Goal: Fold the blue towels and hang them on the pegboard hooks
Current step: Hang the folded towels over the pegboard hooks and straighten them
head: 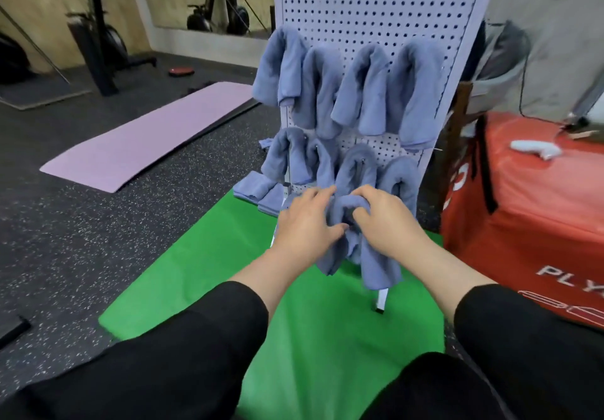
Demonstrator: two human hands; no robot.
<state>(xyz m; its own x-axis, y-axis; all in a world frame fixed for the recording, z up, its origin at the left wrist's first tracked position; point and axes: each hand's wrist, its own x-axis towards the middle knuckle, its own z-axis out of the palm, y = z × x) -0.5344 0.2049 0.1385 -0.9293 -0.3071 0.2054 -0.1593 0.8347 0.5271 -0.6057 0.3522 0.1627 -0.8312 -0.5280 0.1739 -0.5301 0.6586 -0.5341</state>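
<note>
A white pegboard point(369, 4) stands upright on a green mat point(202, 276). Several folded blue towels hang from its hooks in two rows, such as one in the upper row point(362, 93) and one in the lower row point(287, 155). Both hands grip one more folded blue towel point(376, 263) low in front of the board, draped with its ends hanging down. My left hand point(307, 223) pinches its left side. My right hand point(382, 220) holds its top fold. A small stack of folded blue towels point(258, 191) lies on the floor at the board's left foot.
A pink exercise mat point(147, 138) lies on the speckled black floor to the left. A red padded box point(529, 210) stands close on the right with a white object point(536, 150) on top. Gym equipment and a mirror stand at the back. My black-clad knees fill the bottom.
</note>
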